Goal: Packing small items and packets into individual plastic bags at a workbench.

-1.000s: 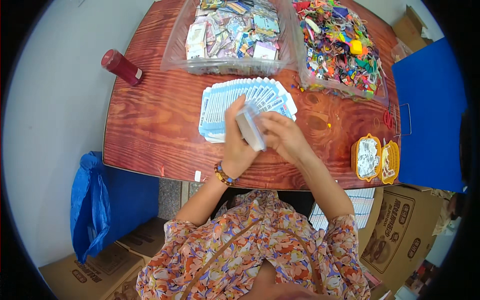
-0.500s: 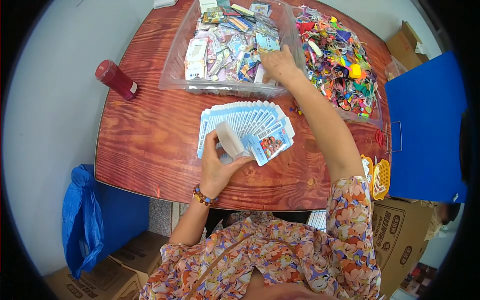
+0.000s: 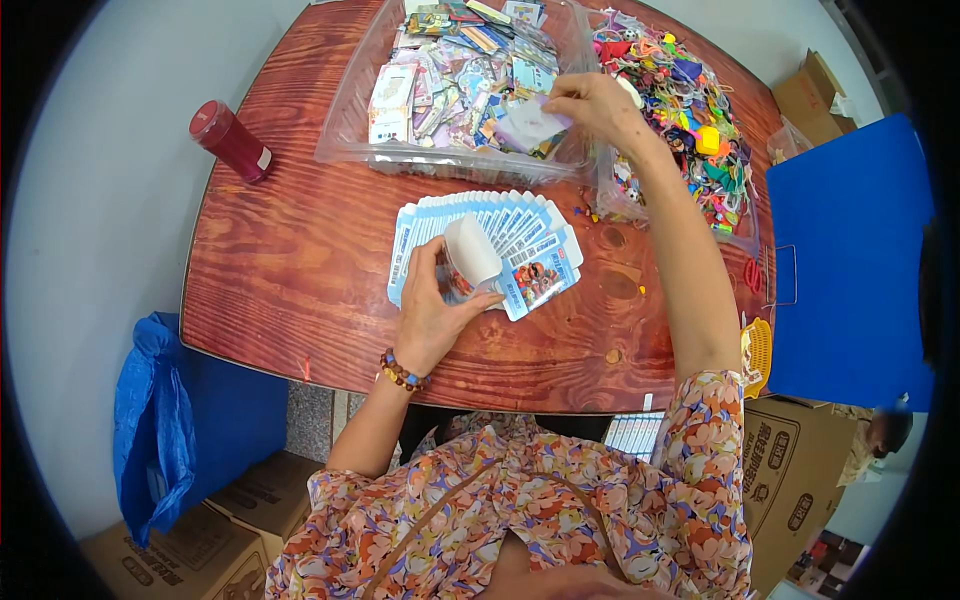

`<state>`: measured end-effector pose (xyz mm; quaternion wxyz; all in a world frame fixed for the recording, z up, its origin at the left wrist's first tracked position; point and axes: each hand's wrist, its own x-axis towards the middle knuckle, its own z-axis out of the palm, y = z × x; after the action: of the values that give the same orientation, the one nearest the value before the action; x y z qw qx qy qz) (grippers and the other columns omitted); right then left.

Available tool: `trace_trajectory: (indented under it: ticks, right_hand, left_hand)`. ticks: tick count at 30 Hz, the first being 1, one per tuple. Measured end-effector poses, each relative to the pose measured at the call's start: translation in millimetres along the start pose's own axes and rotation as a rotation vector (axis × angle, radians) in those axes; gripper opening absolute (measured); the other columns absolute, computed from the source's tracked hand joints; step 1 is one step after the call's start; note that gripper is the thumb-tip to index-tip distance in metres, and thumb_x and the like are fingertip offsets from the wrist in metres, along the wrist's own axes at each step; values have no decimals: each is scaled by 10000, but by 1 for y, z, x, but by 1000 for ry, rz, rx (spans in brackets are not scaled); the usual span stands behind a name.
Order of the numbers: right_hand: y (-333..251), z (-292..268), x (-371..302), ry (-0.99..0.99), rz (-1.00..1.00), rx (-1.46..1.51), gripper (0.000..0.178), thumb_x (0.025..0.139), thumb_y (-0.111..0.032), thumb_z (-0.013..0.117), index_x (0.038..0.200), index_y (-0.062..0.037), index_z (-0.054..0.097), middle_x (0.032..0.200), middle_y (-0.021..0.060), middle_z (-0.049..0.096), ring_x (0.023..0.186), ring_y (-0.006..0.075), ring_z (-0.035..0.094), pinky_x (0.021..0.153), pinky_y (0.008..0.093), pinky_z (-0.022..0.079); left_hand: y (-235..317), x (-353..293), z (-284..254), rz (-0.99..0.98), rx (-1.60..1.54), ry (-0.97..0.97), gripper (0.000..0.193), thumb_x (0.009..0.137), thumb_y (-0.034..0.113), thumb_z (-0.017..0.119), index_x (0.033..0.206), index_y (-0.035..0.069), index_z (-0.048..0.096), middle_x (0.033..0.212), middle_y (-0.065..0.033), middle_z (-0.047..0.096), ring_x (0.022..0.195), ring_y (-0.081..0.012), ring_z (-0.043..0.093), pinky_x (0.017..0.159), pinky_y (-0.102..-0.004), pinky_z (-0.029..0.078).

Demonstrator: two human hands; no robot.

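Observation:
My left hand point(image 3: 428, 322) is closed round a small paper box point(image 3: 473, 250), its white inside facing up. Under and beyond that box, light blue flat cartons point(image 3: 425, 222) are spread in an overlapping fan on the table, the rightmost showing a colourful picture. My right hand point(image 3: 607, 112) pinches a pale, thin packet point(image 3: 530, 126), slightly blurred, between thumb and fingers. The packet is above the near right corner of a clear plastic bin point(image 3: 343, 148), which is heaped with small cards and card packets point(image 3: 455, 100).
Right of the bin, a clear tray holds many small coloured trinkets point(image 3: 690, 120). A red-lidded bottle point(image 3: 232, 140) stands at the left. Red scissors point(image 3: 753, 272) and a yellow basket point(image 3: 757, 355) lie along the right edge. Blue panels and cardboard boxes point(image 3: 785, 480) flank the wooden table point(image 3: 300, 250).
My right hand has risen out of the card heap and shifted right, now with a pale packet in its fingers. My left hand keeps its hold on the box, which has tilted slightly.

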<state>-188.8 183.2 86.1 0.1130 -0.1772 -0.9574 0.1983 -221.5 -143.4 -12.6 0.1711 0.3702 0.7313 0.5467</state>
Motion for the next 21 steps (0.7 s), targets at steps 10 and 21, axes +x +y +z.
trace_trajectory:
  ticks: [10, 21]
  right_hand:
    - [-33, -42, -87, 198, 60, 658, 105, 917, -129, 674, 905, -25, 677, 703, -53, 596, 633, 17, 489, 564, 216, 366]
    - [-43, -34, -203, 122, 152, 442, 76, 895, -54, 687, 900, 19, 667, 706, -36, 604, 638, 14, 517, 553, 192, 388]
  left_hand:
    - [19, 11, 29, 167, 206, -34, 790, 632, 276, 915, 1234, -8, 490, 1074, -172, 518, 989, -354, 530, 876, -415, 467]
    - [39, 6, 70, 352, 337, -120, 839, 598, 183, 919, 1287, 5, 474, 1106, -186, 518, 1043, -377, 534, 884, -444, 479]
